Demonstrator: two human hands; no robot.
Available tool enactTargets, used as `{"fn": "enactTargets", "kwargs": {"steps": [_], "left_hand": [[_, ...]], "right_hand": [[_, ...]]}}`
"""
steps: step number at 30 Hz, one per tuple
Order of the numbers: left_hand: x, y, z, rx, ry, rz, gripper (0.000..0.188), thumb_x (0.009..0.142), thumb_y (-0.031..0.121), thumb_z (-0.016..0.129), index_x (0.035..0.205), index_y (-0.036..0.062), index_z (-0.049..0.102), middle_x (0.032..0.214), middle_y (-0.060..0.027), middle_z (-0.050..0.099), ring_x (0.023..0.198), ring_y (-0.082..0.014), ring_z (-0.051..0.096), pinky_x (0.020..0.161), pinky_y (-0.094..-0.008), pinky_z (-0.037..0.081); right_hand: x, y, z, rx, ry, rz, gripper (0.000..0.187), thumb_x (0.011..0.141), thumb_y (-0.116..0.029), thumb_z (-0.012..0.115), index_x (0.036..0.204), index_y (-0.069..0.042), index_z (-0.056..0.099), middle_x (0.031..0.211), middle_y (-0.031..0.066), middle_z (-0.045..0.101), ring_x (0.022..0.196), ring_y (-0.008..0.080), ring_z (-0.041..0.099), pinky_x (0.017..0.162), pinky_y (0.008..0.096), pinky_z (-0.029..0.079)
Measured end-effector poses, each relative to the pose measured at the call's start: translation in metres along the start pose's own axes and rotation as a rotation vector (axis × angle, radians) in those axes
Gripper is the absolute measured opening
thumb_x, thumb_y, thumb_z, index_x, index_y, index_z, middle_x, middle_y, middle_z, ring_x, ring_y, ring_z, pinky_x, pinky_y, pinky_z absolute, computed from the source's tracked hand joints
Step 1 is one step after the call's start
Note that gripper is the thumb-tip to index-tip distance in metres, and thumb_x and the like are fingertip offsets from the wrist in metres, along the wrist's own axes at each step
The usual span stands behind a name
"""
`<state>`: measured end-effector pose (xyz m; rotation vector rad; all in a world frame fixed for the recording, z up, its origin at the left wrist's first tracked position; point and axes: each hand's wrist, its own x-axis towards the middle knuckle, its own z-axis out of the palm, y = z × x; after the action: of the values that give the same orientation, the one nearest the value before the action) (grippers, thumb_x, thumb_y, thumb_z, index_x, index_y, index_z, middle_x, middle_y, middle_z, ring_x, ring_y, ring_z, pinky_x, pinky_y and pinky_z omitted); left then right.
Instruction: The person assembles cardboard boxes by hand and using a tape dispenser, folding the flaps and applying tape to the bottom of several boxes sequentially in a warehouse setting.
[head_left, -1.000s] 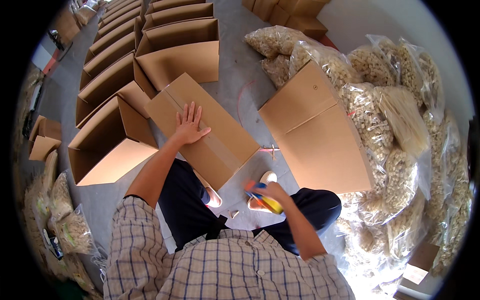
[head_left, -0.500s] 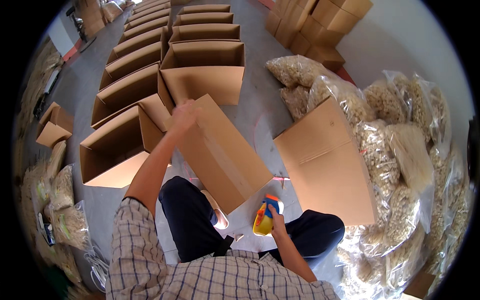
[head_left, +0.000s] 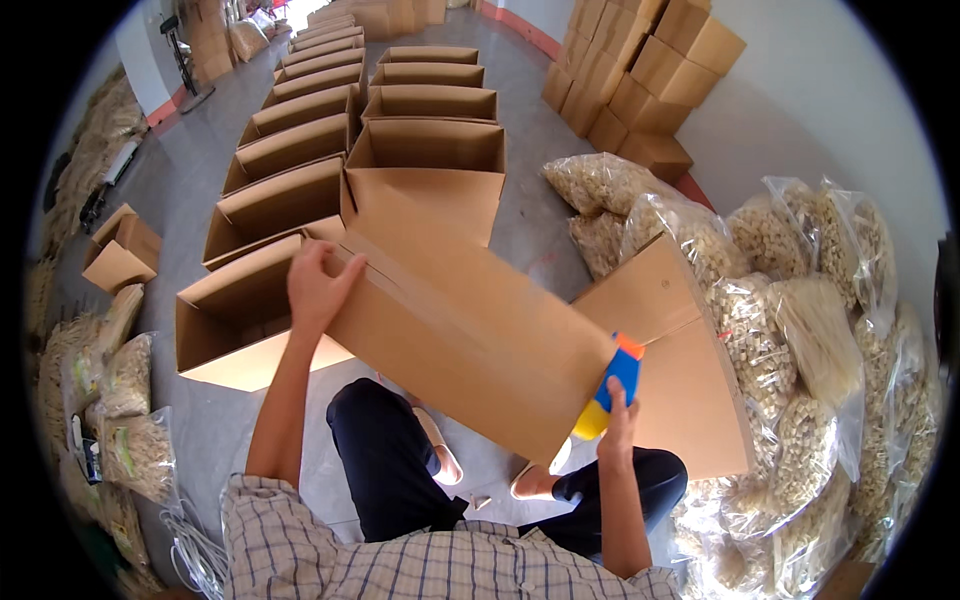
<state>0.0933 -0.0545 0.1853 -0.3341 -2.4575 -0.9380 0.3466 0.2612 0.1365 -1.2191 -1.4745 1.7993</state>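
Note:
A cardboard box [head_left: 470,335] with a strip of clear tape along the seam of its upper face is tilted in front of my knees. My left hand [head_left: 320,285] grips its left end, thumb over the taped face and fingers curled at the edge. In my right hand [head_left: 620,425] is a tape dispenser [head_left: 622,370], blue and yellow with an orange tip, held against the box's right end. Whether the tape is touching the cardboard there cannot be made out.
Two rows of open boxes [head_left: 425,150] stretch away ahead. A flattened or folded carton [head_left: 690,400] leans at right against clear bags [head_left: 770,340] of pale pieces. Stacked boxes [head_left: 660,75] stand by the far right wall; more bags [head_left: 140,450] and a small box [head_left: 122,248] lie left.
The box has swung round to lie more crosswise, its far end now to the left. My left hand shifted down and left with it; the tape dispenser rose rightward to the box's right end.

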Motion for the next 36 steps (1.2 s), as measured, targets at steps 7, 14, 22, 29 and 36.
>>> {"fn": "enactTargets", "kwargs": {"steps": [7, 14, 22, 29, 36], "left_hand": [[-0.015, -0.004, -0.02, -0.35, 0.431, 0.096, 0.048, 0.073, 0.013, 0.066, 0.113, 0.0008, 0.041, 0.108, -0.0106, 0.042, 0.104, -0.0218, 0.038, 0.094, -0.032, 0.027], [-0.08, -0.019, 0.049, -0.56, 0.303, -0.202, 0.066, 0.073, 0.017, 0.067, 0.124, -0.0002, 0.029, 0.12, -0.0126, 0.034, 0.112, -0.0239, 0.033, 0.098, -0.034, 0.024], [-0.109, 0.016, 0.15, -1.096, -0.583, -1.373, 0.082, 0.071, 0.03, 0.068, 0.13, -0.0021, 0.021, 0.131, -0.0263, 0.023, 0.121, -0.0427, 0.022, 0.093, -0.0525, 0.03], [-0.087, 0.006, 0.263, -1.594, -0.306, -1.643, 0.093, 0.065, 0.047, 0.069, 0.127, -0.004, 0.022, 0.125, -0.0375, 0.017, 0.117, -0.0499, 0.024, 0.092, -0.0591, 0.028], [-0.02, -0.045, 0.29, -1.438, -0.305, -1.651, 0.045, 0.073, 0.025, 0.061, 0.079, -0.0153, 0.043, 0.086, -0.0277, 0.05, 0.089, -0.0423, 0.051, 0.084, -0.0568, 0.042]], "right_hand": [[0.022, -0.042, 0.019, 0.091, -0.211, -0.48, 0.046, 0.079, -0.029, 0.062, 0.109, 0.002, 0.046, 0.095, 0.0075, 0.054, 0.086, 0.0145, 0.051, 0.08, 0.0279, 0.04], [0.021, -0.026, -0.02, 0.067, -0.23, -0.424, 0.043, 0.079, -0.021, 0.061, 0.11, 0.004, 0.043, 0.097, 0.0143, 0.058, 0.081, 0.0216, 0.06, 0.074, 0.0311, 0.047], [0.034, -0.061, -0.124, -0.465, 0.338, -0.757, 0.044, 0.07, -0.02, 0.069, 0.098, 0.002, 0.044, 0.077, 0.0108, 0.057, 0.067, 0.0182, 0.058, 0.062, 0.0287, 0.046], [0.08, -0.065, -0.198, -1.037, 0.609, -0.814, 0.053, 0.067, -0.027, 0.069, 0.1, 0.002, 0.038, 0.072, 0.0179, 0.057, 0.065, 0.0352, 0.057, 0.062, 0.0404, 0.044], [0.113, -0.037, -0.239, -1.5, 0.49, -0.634, 0.067, 0.068, -0.027, 0.068, 0.112, 0.008, 0.03, 0.064, 0.0209, 0.054, 0.059, 0.0361, 0.055, 0.056, 0.0411, 0.045]]}}
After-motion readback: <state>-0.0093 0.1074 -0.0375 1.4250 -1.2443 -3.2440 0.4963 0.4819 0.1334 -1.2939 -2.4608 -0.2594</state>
